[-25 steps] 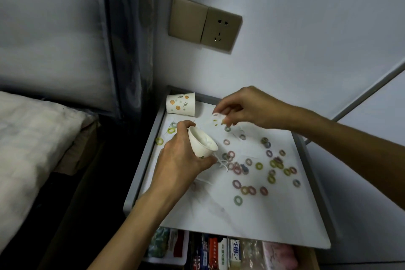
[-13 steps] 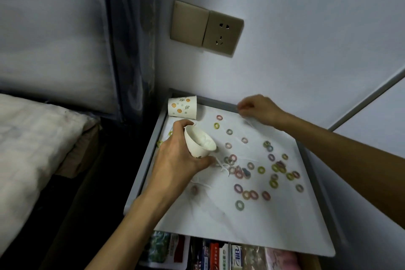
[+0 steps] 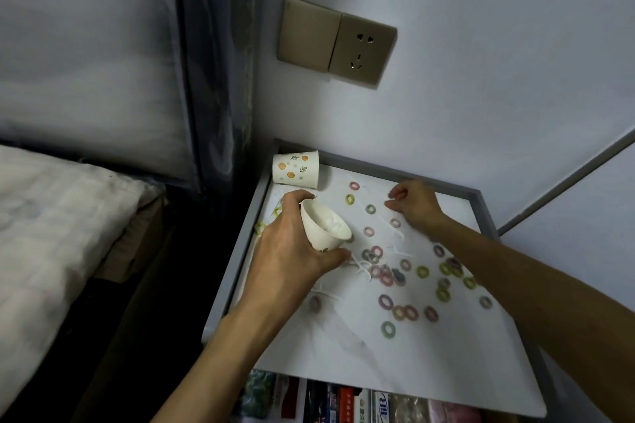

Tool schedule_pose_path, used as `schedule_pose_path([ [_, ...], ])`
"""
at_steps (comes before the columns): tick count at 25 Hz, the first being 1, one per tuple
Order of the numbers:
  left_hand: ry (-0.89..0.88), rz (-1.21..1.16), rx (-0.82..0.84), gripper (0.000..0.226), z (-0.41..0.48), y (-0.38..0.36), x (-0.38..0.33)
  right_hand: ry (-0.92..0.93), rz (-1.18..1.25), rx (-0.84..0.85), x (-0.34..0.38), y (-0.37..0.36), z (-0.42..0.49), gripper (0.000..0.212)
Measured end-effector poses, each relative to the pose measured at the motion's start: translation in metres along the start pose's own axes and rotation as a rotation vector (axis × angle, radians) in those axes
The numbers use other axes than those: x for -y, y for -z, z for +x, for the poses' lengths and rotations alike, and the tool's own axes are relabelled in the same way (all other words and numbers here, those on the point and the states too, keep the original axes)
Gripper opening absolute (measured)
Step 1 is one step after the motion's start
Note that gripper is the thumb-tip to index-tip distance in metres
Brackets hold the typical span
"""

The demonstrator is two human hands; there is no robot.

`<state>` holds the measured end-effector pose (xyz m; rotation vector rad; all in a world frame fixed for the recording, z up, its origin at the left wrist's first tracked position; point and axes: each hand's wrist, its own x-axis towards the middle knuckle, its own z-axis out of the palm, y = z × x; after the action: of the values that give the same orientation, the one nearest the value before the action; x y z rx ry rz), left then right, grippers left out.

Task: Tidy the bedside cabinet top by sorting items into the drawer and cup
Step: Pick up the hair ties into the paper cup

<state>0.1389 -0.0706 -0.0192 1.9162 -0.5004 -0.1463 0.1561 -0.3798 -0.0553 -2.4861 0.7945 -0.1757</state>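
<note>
Cup (image 3: 324, 228) tilted in grip of left hand (image 3: 292, 252), white, something pale inside; right hand (image 3: 414, 204) curled on cabinet top (image 3: 343, 357) beyond, hold unclear.

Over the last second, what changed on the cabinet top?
The right hand left the held cup and moved right, toward the back rim, fingers now down among the rings; whether it grips anything is unclear. The left hand holds that cup tilted as before; the patterned cup lies on its side, unmoved.

Hair rings (image 3: 385, 301) (scattered) crowd mid cabinet top (image 3: 412, 371) — near strip passable
</note>
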Motion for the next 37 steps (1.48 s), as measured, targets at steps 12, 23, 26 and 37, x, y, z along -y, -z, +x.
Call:
schedule_pose_path([
  [12, -0.003, -0.016, 0.000, 0.081, 0.000, 0.003, -0.002, 0.135, -0.450, 0.085, 0.008, 0.004, -0.010, 0.017],
  [23, 0.004, -0.030, 0.003, 0.081, -0.002, 0.001, -0.006, 0.148, -0.185, 0.014, 0.004, -0.001, -0.058, 0.017],
  [26, 0.000, -0.020, 0.007, 0.081, -0.004, 0.000, -0.007, 0.034, -0.102, -0.012, 0.005, -0.006, -0.060, 0.021],
  [37, 0.006, -0.046, 0.028, 0.079, -0.008, 0.001, -0.012, 0.039, -0.209, -0.075, 0.024, 0.008, -0.082, 0.009],
])
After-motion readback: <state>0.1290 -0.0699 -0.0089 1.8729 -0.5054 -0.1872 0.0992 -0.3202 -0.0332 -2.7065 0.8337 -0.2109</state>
